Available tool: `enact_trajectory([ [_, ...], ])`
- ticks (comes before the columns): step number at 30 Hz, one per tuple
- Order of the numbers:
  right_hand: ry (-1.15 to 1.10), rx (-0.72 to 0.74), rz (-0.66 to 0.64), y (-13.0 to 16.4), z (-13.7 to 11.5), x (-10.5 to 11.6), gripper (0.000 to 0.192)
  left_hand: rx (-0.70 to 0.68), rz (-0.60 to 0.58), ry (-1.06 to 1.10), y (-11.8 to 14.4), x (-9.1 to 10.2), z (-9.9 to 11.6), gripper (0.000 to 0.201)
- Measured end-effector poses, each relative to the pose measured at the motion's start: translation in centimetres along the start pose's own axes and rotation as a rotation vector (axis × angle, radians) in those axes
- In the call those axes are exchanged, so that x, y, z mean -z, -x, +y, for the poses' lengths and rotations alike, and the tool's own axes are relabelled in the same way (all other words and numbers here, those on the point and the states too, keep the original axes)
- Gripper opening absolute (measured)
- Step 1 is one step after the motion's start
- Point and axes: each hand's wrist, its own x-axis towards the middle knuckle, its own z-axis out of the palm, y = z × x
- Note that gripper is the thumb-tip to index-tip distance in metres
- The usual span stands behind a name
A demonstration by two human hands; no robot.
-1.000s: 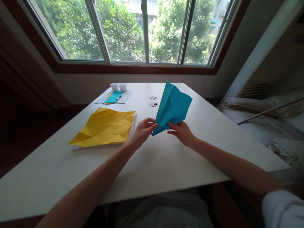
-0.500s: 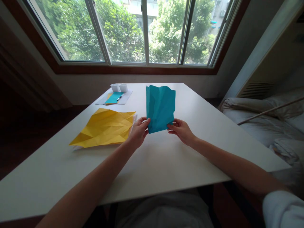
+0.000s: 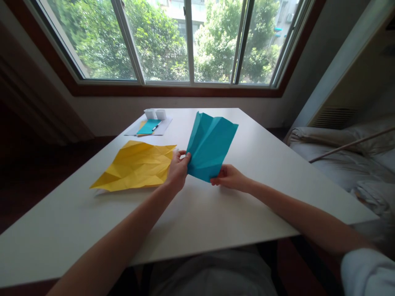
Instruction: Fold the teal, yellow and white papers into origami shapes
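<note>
A creased sheet of blue paper (image 3: 210, 144) is held up above the table, its top leaning to the right. My left hand (image 3: 179, 167) pinches its lower left edge, thumb in front and fingers behind. At the bottom right corner my right hand (image 3: 230, 177) grips the sheet; some of its fingers are hidden behind the paper. Just left of my left hand lies a crumpled sheet of yellow paper (image 3: 138, 166), with a white sheet showing a little from under it.
The white table (image 3: 197, 222) reaches to the wall below the window. At its far left are two small white boxes (image 3: 155, 114), flat blue paper (image 3: 148, 126) and a pen (image 3: 156, 126) on white sheets. A covered piece of furniture (image 3: 324, 152) stands to the right.
The blue paper has tilted clockwise, its top swinging to the right. My right hand has moved slightly down, and my left hand a little to the left.
</note>
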Motion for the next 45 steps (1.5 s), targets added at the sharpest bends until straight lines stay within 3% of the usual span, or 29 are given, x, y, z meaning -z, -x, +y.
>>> enact_trajectory([
  [3, 0.061, 0.009, -0.141, 0.1, -0.1, 0.5, 0.025, -0.210, -0.038, -0.227, -0.2, 0.6, -0.1, 0.029],
  [5, 0.101, 0.013, -0.145, -0.1, -0.3, 1.3, 0.025, -0.317, -0.030, -0.327, -0.3, 1.0, 0.0, 0.028],
  [7, 0.130, 0.043, -0.040, -0.4, -0.4, 2.5, 0.023, -0.372, 0.011, -0.395, -0.6, 1.4, 0.2, 0.028],
  [9, 0.140, 0.055, 0.154, -0.8, -0.2, 4.0, 0.020, -0.397, 0.051, -0.464, -0.8, 1.6, 0.5, 0.029],
  [13, -0.002, 0.030, 0.530, -1.7, 0.6, 7.3, 0.016, -0.365, 0.011, -0.564, -1.0, 1.9, 1.1, 0.031],
  [15, -0.076, 0.043, 0.647, -1.7, 1.0, 8.9, 0.020, -0.323, -0.070, -0.558, -0.9, 1.9, 1.4, 0.034],
  [17, -0.083, 0.068, 0.661, -1.5, 1.1, 10.1, 0.027, -0.273, -0.179, -0.560, -0.8, 1.9, 1.5, 0.037],
  [19, 0.047, 0.141, 0.672, -1.2, 1.0, 10.8, 0.032, -0.216, -0.292, -0.606, -0.7, 1.8, 1.6, 0.039],
  [22, 0.513, 0.366, 0.728, -0.8, 0.7, 10.7, 0.033, -0.145, -0.358, -0.713, -0.5, 1.7, 1.4, 0.038],
  [24, 0.848, 0.541, 0.667, -0.6, 0.3, 9.7, 0.030, -0.117, -0.345, -0.744, -0.4, 1.6, 1.2, 0.037],
  [26, 1.068, 0.655, 0.455, -0.3, 0.0, 8.3, 0.026, -0.083, -0.353, -0.726, -0.2, 1.4, 1.1, 0.040],
  [28, 1.194, 0.678, 0.224, 0.0, -0.4, 6.7, 0.029, -0.052, -0.382, -0.685, 0.0, 1.2, 1.1, 0.044],
  [33, 1.263, 0.636, -0.046, 0.4, -0.9, 4.1, 0.040, 0.006, -0.451, -0.606, 0.2, 1.1, 0.9, 0.047],
  [37, 1.268, 0.585, -0.091, 0.7, -1.0, 3.8, 0.037, 0.078, -0.477, -0.549, 0.0, 1.2, 0.6, 0.049],
  [45, 1.270, 0.545, -0.011, 0.9, -1.5, 4.6, 0.033, 0.101, -0.534, -0.408, -0.3, 1.4, 0.6, 0.052],
])
